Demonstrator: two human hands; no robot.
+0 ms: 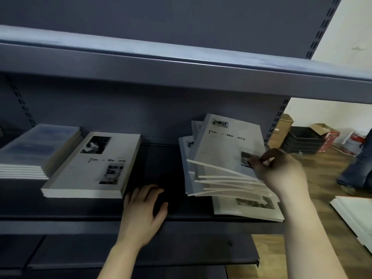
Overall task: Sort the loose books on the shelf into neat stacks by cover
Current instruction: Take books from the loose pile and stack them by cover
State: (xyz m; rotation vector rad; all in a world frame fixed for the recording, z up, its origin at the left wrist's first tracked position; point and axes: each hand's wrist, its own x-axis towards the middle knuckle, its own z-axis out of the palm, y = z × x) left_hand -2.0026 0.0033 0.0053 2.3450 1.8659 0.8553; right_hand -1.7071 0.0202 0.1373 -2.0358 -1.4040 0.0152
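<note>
Grey steel shelving fills my feed, the lower shelf (159,164) carrying books under an upper shelf (181,65). At far left lies a squared stack of blue-cover books (38,146); just beside it, touching at one corner, sits a white-cover stack (94,168) with a dark photo on top and the words "Time Memory" partly legible. Bare dark shelf separates that stack from the loose pile (221,158) at right, which is fanned and skewed, its page edges splayed and its bottom book (247,208) jutting over the shelf's front lip.

The left hand (143,210) rests palm down on the bare shelf by the white-cover stack's near corner, its fingers relaxed and holding nothing. The right hand (281,172) reaches in from the side; its fingers (259,164) and thumb pinch the near right edge of the top book (227,141), which is lifted at a tilt above the rest.

Behind, on a wooden floor (326,178): cardboard boxes (281,129), black crates (304,141) and a jeans-clad leg (358,164).
</note>
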